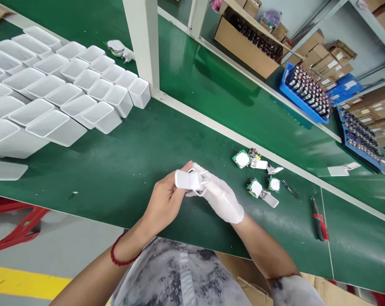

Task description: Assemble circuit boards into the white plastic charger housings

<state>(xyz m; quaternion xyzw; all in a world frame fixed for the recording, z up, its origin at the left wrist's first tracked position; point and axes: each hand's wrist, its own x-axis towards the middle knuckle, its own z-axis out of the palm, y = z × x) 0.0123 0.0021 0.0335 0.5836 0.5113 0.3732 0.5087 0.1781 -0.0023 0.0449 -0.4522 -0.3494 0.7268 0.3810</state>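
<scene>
My bare left hand (163, 202), with a red bracelet at the wrist, is closed on a white plastic plug piece (186, 180). Metal prongs stick out of its right side, towards my other hand. My right hand (224, 199) wears a white glove and is closed around the far end of the same piece, where a thin white frame shows. Its fingertips are partly hidden behind the piece. Both hands are above the green table (122, 170), near its front edge.
Rows of white plastic housings (56, 127) stand at left. Right of my hands lie green circuit boards (242, 159) with white discs, black tweezers (291, 190) and red-handled pliers (320, 221). A white post (144, 46) rises behind. Blue trays (307, 93) of parts sit far right.
</scene>
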